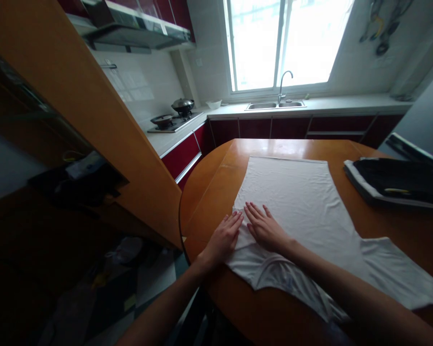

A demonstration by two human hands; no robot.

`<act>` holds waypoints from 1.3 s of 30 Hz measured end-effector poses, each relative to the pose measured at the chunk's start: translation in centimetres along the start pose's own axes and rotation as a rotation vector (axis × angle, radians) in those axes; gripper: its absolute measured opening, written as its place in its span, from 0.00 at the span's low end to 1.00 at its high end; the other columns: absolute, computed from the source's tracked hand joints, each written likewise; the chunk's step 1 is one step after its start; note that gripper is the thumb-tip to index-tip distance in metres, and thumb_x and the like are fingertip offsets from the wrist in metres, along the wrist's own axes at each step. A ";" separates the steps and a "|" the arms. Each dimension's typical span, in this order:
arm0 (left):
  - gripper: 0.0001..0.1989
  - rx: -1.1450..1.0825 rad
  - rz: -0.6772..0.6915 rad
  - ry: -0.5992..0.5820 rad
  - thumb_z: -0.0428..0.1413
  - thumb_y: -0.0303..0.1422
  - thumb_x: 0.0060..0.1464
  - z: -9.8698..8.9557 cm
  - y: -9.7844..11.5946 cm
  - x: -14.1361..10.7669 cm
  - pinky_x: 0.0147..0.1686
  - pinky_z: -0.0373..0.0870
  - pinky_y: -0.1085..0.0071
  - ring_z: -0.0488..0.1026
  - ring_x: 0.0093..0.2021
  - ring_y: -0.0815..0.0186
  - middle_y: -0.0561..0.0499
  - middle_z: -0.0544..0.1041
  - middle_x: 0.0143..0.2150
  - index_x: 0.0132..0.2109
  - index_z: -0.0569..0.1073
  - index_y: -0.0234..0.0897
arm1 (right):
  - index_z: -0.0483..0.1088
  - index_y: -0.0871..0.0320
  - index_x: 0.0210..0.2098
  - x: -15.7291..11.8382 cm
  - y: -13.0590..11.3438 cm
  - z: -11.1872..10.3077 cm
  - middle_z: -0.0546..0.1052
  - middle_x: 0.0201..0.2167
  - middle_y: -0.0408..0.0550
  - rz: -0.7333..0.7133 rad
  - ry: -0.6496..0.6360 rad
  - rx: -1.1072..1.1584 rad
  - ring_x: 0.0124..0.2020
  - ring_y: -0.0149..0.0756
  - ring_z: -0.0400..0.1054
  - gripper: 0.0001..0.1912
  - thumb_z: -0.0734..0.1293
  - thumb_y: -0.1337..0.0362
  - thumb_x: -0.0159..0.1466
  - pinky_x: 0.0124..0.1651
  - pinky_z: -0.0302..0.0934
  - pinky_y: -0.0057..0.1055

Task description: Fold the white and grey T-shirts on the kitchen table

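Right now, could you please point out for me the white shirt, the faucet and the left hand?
White shirt [292,185]: head view, on the smooth body part.
Faucet [281,85]: head view, on the upright pipe.
Left hand [224,239]: head view, on the back of the hand.

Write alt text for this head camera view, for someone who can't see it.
Two bare hands, left and right, press flat on a white shirt spread across a wooden table, in a kitchen with a sink beneath a bright window.
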State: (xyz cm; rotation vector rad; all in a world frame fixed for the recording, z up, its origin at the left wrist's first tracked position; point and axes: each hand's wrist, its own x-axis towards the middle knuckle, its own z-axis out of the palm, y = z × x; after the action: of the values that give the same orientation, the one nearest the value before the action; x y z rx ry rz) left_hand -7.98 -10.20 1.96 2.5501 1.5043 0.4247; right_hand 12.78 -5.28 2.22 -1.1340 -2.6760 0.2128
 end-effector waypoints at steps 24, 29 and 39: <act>0.36 0.113 0.011 -0.073 0.44 0.50 0.68 4.4 0.3 6.9 0.69 0.46 0.46 0.42 0.74 0.48 0.34 0.47 0.74 0.72 0.54 0.29 | 0.68 0.65 0.61 -15.7 10.2 -6.3 0.68 0.64 0.60 0.621 0.476 0.175 0.65 0.46 0.61 0.28 0.56 0.67 0.63 0.68 0.55 0.45; 0.36 0.149 0.029 -0.016 0.43 0.51 0.67 5.3 -0.9 7.0 0.69 0.47 0.48 0.45 0.74 0.50 0.36 0.49 0.74 0.72 0.55 0.32 | 0.74 0.63 0.51 -27.0 14.2 -5.7 0.77 0.51 0.61 1.120 0.682 0.079 0.51 0.49 0.72 0.24 0.58 0.63 0.60 0.57 0.65 0.43; 0.38 0.224 0.053 -0.010 0.39 0.52 0.66 5.9 -2.0 7.6 0.68 0.48 0.46 0.44 0.74 0.49 0.37 0.46 0.75 0.73 0.52 0.30 | 0.73 0.64 0.48 -30.6 13.6 -4.3 0.78 0.40 0.61 1.349 0.418 -0.160 0.44 0.50 0.73 0.24 0.61 0.51 0.65 0.49 0.63 0.41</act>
State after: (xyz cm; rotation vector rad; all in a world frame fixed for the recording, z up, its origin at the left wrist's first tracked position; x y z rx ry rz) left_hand -4.30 -2.50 -2.90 2.7614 1.5637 0.2625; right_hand 43.92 -17.77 -1.23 -2.4766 -1.2267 -0.0449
